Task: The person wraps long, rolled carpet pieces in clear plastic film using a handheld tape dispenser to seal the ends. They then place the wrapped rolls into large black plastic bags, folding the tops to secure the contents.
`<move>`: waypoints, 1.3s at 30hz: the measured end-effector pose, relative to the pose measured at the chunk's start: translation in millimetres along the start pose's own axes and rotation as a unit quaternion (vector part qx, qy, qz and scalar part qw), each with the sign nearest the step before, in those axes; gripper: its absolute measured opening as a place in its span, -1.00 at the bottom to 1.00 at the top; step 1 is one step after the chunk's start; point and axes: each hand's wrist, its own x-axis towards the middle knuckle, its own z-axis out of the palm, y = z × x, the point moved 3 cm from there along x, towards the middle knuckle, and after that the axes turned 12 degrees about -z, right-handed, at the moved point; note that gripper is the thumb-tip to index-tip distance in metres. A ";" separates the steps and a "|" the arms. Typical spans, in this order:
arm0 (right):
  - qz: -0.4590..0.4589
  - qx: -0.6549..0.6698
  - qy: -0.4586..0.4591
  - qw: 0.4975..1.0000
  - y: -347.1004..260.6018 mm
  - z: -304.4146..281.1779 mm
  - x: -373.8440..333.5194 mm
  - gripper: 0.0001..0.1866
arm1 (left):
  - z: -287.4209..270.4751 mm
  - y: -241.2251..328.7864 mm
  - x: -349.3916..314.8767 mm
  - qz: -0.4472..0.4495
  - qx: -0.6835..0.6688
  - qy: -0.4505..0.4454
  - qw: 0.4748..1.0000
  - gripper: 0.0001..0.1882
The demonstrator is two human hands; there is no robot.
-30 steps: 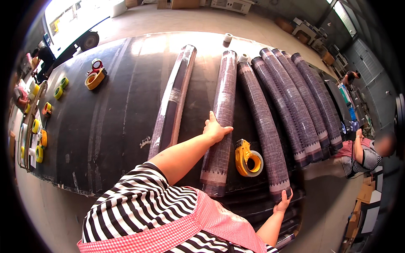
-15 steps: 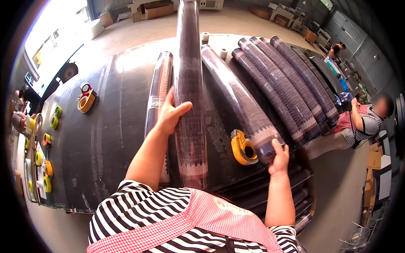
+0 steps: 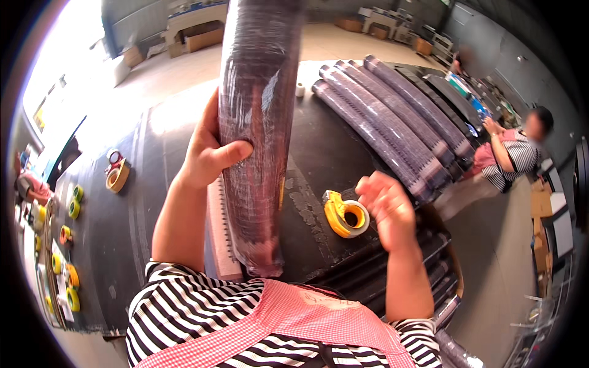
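Left hand [image 3: 207, 150] alone clamps the roll [image 3: 261, 92]; glossy film [image 3: 245, 202] could slip. Right hand [image 3: 391, 211], four o'clock, loosely uncurled, supports nothing.

Wrapped rolls [image 3: 261, 116], long worktable [image 3: 138, 196] and machinery [image 3: 196, 17] show a workshop.

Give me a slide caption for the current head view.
Left hand grasps plastic-wrapped rolled material; the empty right hand hovers near a yellow tape dispenser.

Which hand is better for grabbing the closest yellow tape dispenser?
Probably the right hand: it looks empty, close beside the yellow tape dispenser, while the left hand holds a plastic-wrapped roll.
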 end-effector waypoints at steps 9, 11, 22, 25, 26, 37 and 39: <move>-0.302 0.188 0.153 0.922 -154.4 -79.3 -17.5 0.04 | 63.5 -34.1 97.4 0.036 0.491 -0.301 0.817 0.16; -0.318 0.204 0.180 0.908 -103.7 -126.8 -71.7 -0.09 | 88.5 -76.9 121.4 0.140 0.593 -0.330 0.721 0.08; -0.061 0.238 0.567 0.786 54.0 -122.7 -231.9 -0.24 | 63.1 -214.6 149.6 -0.026 0.577 -0.488 0.654 -0.04; -0.014 0.453 0.241 0.858 51.9 -69.1 -259.9 -0.14 | 14.7 -215.3 149.0 -0.063 0.658 -0.486 0.572 -0.06; 0.021 0.445 0.217 0.869 61.0 -65.0 -267.7 -0.18 | -0.9 -220.5 147.7 -0.081 0.682 -0.491 0.536 -0.08; 0.205 -0.417 0.232 0.855 93.4 -95.2 -211.1 -0.90 | 25.5 -277.8 -11.7 -0.161 0.628 -0.378 0.661 -0.42; 0.018 -0.558 0.119 0.821 90.2 -68.7 -151.5 -0.88 | -1.8 -320.9 -51.6 0.002 0.580 -0.312 0.753 -0.55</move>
